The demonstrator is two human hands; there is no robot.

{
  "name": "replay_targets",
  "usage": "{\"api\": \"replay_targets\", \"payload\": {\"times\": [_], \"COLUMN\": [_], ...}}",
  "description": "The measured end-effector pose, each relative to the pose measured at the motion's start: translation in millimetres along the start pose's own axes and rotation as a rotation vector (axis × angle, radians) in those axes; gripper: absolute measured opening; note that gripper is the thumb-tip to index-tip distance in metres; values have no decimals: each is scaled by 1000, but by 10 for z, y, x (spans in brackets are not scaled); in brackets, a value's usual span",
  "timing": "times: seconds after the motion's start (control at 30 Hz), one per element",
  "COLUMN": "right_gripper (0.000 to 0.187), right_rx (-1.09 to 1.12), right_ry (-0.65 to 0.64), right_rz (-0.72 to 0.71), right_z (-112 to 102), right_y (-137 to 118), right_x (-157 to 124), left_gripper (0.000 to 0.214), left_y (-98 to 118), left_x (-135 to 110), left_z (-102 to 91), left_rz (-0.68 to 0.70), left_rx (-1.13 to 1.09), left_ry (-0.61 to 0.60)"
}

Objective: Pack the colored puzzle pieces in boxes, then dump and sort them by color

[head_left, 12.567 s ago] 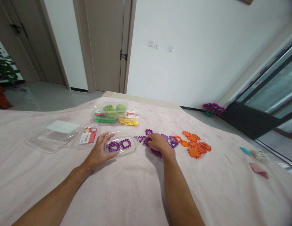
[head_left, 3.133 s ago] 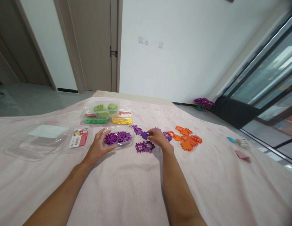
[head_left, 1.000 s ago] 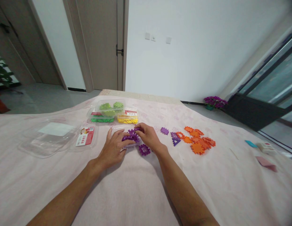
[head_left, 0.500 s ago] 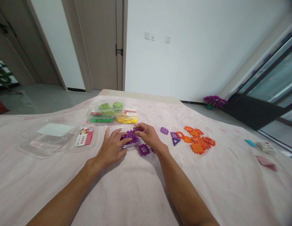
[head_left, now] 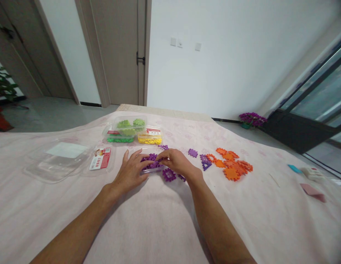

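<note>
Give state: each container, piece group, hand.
Tray: uncovered, holding purple pieces
Loose purple pieces: scattered
Orange pieces: clustered, overlapping
Lime box: stacked, lid unclear
Green box: beneath lime box
Yellow box: lid unclear
Clear packaging: lying aside
Left hand: at tray, fingers spread
Right hand: at tray, grip unclear

Over the right end of the clear tub (head_left: 135, 150), the right hand (head_left: 178, 161) blocks the view, and what its fingertips touch is impossible to make out! At the other end, the left hand (head_left: 131, 169) hides the rim and some purple pieces (head_left: 150, 158), so there's no counting those. A dark piece (head_left: 181, 178) just peeks out by the right wrist, the rest covered. Both forearms (head_left: 94, 211) run off the bottom edge; the plant (head_left: 3, 82) is sliced by the left. Small print on the label (head_left: 100, 159)? Too tiny! Markings on the white box (head_left: 312, 174)? Blurred!
</note>
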State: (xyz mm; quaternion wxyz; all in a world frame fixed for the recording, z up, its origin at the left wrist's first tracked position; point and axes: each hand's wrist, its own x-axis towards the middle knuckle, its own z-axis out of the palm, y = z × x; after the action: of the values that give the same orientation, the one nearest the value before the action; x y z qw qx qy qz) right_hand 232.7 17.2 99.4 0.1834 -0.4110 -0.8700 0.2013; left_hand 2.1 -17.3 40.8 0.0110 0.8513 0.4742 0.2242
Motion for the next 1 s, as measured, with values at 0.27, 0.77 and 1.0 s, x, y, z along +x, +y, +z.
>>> {"api": "replay_targets", "payload": {"times": [0.27, 0.77, 1.0], "right_gripper": [29, 38, 28], "right_rx": [-4, 125, -54], "right_ry": [-94, 125, 321], "right_rz": [-77, 64, 376], "right_z": [177, -119, -672], "right_y": [-162, 23, 338], "right_x": [40, -65, -459], "left_gripper": [47, 39, 19], "left_y": [-3, -65, -125], "left_x": [20, -4, -35], "left_z": [-1, -32, -79], "left_rz": [-66, 38, 128], "left_rx": [-69, -132, -164], "left_ry": [-16, 14, 152]}}
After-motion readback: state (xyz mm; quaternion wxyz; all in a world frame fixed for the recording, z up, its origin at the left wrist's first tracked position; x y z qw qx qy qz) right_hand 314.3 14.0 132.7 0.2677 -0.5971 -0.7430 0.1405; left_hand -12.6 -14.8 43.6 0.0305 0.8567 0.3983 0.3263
